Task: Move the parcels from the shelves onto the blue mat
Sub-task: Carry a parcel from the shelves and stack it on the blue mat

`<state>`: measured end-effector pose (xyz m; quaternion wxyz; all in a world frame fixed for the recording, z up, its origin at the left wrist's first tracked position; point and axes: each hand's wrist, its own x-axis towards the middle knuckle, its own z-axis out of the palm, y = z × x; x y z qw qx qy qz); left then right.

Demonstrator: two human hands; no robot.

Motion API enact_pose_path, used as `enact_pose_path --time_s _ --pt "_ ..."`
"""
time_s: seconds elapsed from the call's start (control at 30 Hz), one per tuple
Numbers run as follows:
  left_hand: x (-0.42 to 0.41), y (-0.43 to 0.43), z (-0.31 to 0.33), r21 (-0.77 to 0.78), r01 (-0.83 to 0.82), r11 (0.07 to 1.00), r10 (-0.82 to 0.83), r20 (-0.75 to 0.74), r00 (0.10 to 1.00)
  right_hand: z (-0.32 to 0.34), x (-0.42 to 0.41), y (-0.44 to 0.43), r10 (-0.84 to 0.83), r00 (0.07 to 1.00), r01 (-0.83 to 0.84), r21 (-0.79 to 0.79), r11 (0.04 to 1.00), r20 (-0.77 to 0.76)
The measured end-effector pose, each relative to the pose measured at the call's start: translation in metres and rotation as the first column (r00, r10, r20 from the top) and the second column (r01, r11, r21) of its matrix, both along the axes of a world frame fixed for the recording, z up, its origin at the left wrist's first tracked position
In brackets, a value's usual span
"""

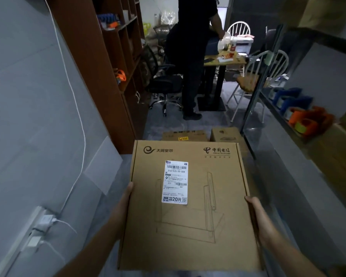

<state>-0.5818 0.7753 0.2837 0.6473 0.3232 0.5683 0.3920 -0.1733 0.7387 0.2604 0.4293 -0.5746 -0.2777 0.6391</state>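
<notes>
Left hand [125,199], right hand [257,213] clasp parcel [188,232] sides.

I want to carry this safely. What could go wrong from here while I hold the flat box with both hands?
1. The flat box hides the floor near your feet, and two cartons lie just ahead: you could trip.
2. The left hand and right hand hold only its side edges, so it may slip.
3. A person in black stands in the passage: possible bump.

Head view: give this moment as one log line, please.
parcel: held | left hand: holds left edge | right hand: holds right edge | ahead: two boxes
</notes>
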Motion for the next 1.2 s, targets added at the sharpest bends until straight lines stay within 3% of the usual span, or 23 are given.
enact_pose_path --time_s 0.03,0.17,0.37,0.57,0.73,1.0,1.2 --pt "0.006 0.013 0.004 0.004 0.0 1.0 0.0 -0.011 1.0 0.01 0.008 0.017 0.039 0.998 -0.042 -0.046 0.998 -0.057" --pt "0.029 0.049 0.001 0.006 -0.028 1.0 0.028 0.023 0.999 0.025 0.023 0.07 0.062 0.994 -0.053 0.095 0.994 -0.092" --pt "0.051 0.095 -0.013 0.063 -0.092 0.994 0.09 0.035 0.995 -0.001 0.035 0.132 0.016 0.999 -0.017 -0.022 1.0 -0.046" --pt "0.052 0.169 -0.041 -0.145 -0.074 0.987 0.078 0.018 0.997 -0.032 0.038 0.199 -0.02 0.999 0.026 -0.149 0.988 0.047" --pt "0.051 0.25 -0.063 -0.254 -0.077 0.964 0.07 -0.038 0.997 -0.038 0.039 0.254 -0.052 0.984 0.08 -0.156 0.984 0.173" --pt "0.058 0.357 -0.084 -0.327 -0.073 0.942 0.045 -0.093 0.995 -0.052 0.04 0.348 -0.064 0.986 0.088 -0.155 0.984 0.154" --pt "0.073 0.392 -0.128 -0.442 -0.142 0.886 0.069 -0.177 0.982 -0.101 0.052 0.385 -0.086 0.987 0.119 -0.261 0.958 0.137"
